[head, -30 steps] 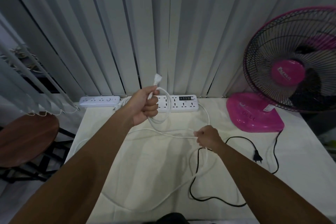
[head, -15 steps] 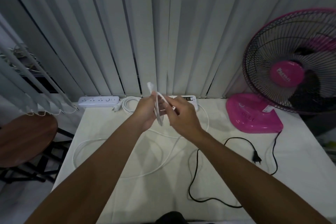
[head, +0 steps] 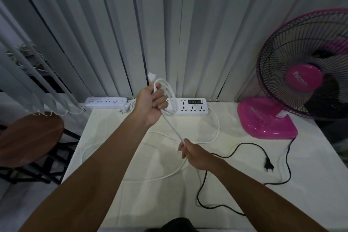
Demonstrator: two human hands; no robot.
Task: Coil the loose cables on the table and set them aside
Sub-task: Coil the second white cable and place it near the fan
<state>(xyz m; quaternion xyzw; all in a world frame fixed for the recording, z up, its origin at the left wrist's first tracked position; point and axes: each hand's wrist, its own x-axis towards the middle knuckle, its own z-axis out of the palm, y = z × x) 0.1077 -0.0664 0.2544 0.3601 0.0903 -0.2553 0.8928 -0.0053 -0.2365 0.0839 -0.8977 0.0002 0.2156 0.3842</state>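
My left hand [head: 152, 104] is raised above the back of the table and grips a few loops of white cable [head: 170, 126], with the white plug [head: 151, 77] sticking up above the fist. A taut stretch of that cable runs down to my right hand [head: 192, 151], which pinches it lower and nearer to me. The rest of the white cable lies in loose curves on the cream table [head: 131, 203]. A black cable [head: 202, 190] with a plug [head: 269, 165] trails loose across the right half of the table.
Two white power strips, one long [head: 192, 107] and one smaller [head: 105, 102], lie along the back edge. A pink fan [head: 305, 77] stands at the right rear. A brown stool [head: 28, 137] is left of the table. Vertical blinds hang behind.
Half a second ago both hands met at the coil. My right hand has since slid down and toward me along the white cable, and the coil in my left hand has one more loop.
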